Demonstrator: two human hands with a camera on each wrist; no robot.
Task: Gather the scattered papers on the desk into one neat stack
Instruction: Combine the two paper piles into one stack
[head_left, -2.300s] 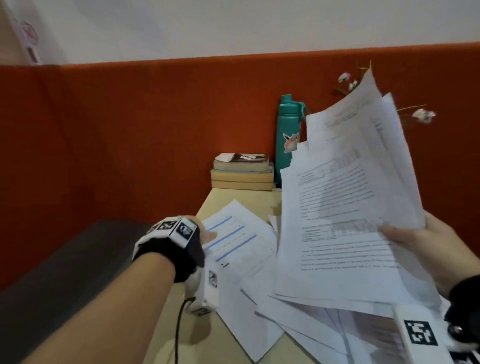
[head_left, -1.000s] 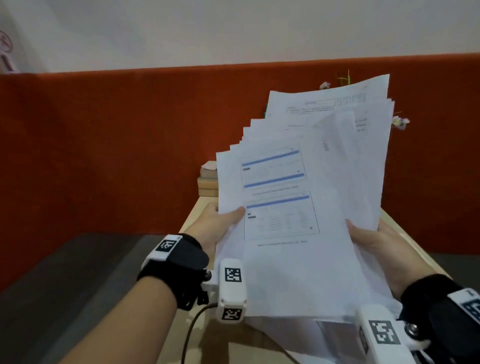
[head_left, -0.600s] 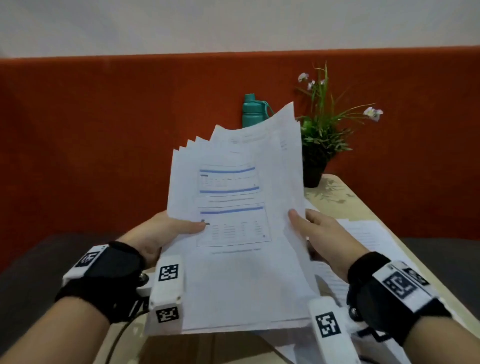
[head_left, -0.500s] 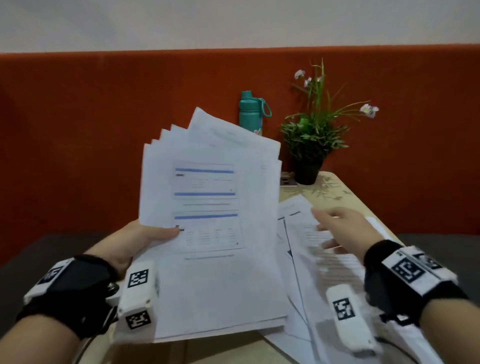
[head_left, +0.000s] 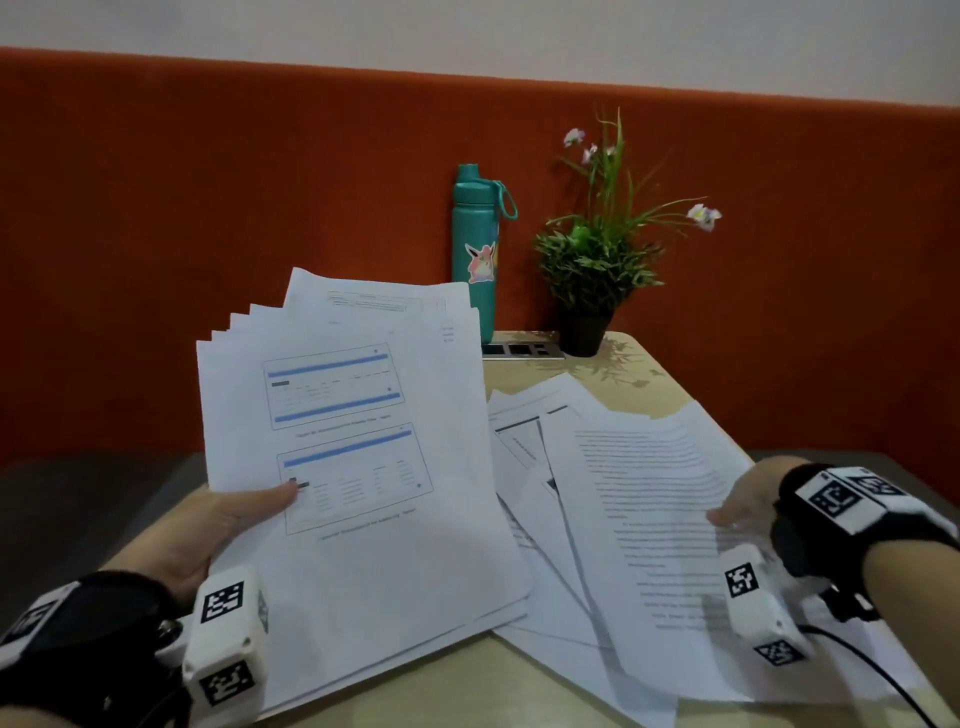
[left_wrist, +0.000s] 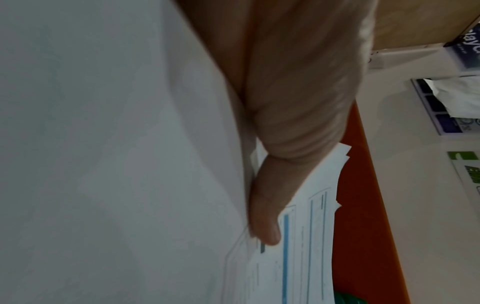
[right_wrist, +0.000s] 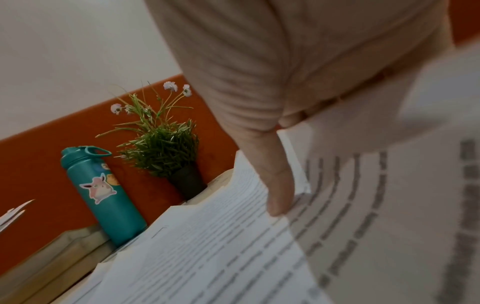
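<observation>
My left hand (head_left: 249, 512) holds a fanned bundle of papers (head_left: 358, 467) tilted up over the left part of the desk (head_left: 644, 384). Its thumb (left_wrist: 265, 216) presses on the top sheet, which has blue-barred tables, and the fingers are hidden beneath. To the right, loose papers (head_left: 535, 457) lie overlapped on the desk. My right hand (head_left: 737, 514) pinches the right edge of a text-covered sheet (head_left: 644, 499) on top of them. That thumb (right_wrist: 278, 195) lies on the curved, lifted text sheet (right_wrist: 233, 257).
A teal bottle (head_left: 475, 260) and a potted plant (head_left: 592, 270) stand at the back of the desk against the orange partition (head_left: 208, 208). A socket strip (head_left: 519, 351) lies between them. The desk's right edge runs just past the loose papers.
My right hand let go of the bundle and moved right to the loose sheets, taking hold of the text sheet. The left hand kept the bundle and lowered it.
</observation>
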